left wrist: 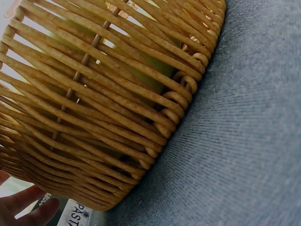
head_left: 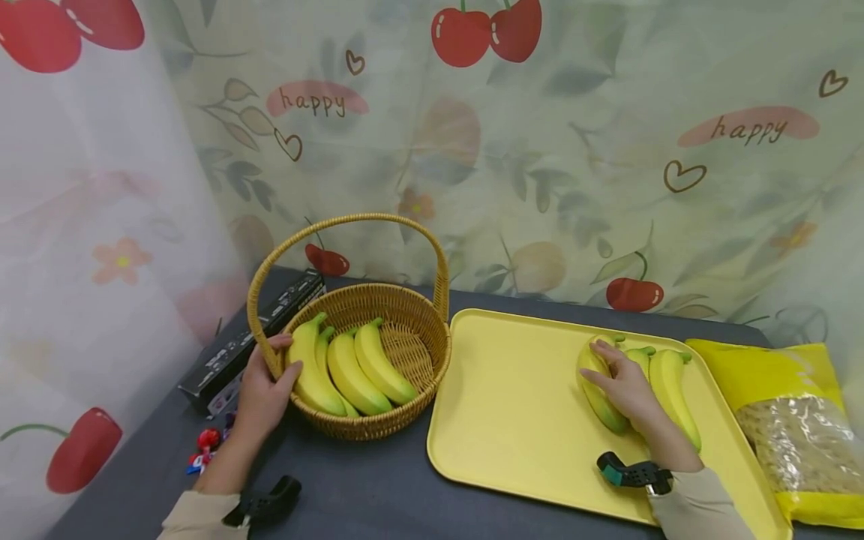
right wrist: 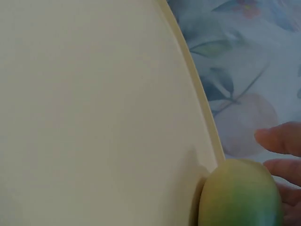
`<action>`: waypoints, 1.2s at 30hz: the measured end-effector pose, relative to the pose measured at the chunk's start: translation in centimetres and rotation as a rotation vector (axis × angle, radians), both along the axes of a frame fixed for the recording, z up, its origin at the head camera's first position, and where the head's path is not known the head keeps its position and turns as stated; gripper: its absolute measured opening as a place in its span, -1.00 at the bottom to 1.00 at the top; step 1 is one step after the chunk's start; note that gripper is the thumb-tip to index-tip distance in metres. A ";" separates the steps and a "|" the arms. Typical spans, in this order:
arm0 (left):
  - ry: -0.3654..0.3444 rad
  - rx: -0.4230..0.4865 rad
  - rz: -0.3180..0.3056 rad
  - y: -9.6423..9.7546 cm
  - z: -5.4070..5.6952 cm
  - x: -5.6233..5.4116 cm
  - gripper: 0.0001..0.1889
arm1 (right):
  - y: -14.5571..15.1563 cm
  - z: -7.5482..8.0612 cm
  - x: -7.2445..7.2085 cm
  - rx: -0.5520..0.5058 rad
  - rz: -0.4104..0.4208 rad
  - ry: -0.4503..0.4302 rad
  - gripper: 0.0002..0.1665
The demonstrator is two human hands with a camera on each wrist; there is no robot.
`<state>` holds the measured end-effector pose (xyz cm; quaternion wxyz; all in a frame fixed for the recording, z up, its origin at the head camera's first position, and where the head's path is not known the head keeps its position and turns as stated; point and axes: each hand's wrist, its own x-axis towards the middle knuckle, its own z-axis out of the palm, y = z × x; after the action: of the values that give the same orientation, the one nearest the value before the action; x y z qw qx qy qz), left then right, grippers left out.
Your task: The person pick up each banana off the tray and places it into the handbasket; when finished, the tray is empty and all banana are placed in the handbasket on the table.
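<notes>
A round wicker basket (head_left: 415, 352) with a tall arched handle holds several yellow-green bananas (head_left: 344, 367). My left hand (head_left: 266, 386) grips the basket's left side where the handle meets the rim, its thumb beside the nearest banana. In the left wrist view the basket wall (left wrist: 89, 108) hides most of that hand. Over on the yellow tray (head_left: 506, 405), my right hand (head_left: 628, 386) lies across the leftmost of several bananas (head_left: 675, 394), its fingers fairly straight. The right wrist view shows a banana's rounded end (right wrist: 240, 197) with fingertips beyond it, one lifted clear.
Behind my left hand stands a long black box (head_left: 270, 322). Small red and blue toy figures (head_left: 205, 446) sit near my left forearm. A yellow bag with a transparent window (head_left: 796, 427) lies against the tray's right side. A printed curtain (head_left: 513, 187) hangs behind the table.
</notes>
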<state>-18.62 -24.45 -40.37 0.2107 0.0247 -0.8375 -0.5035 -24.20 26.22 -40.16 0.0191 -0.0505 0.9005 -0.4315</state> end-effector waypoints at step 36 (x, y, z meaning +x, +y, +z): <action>0.001 -0.041 0.018 -0.2 -0.2 -0.1 -0.61 | -0.6 -1.8 -0.1 -0.014 0.045 0.023 -0.20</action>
<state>-18.70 -24.63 -40.57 0.2163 0.0279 -0.8472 -0.4845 -24.28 25.60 -41.98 0.0182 -0.0756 0.8963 -0.4365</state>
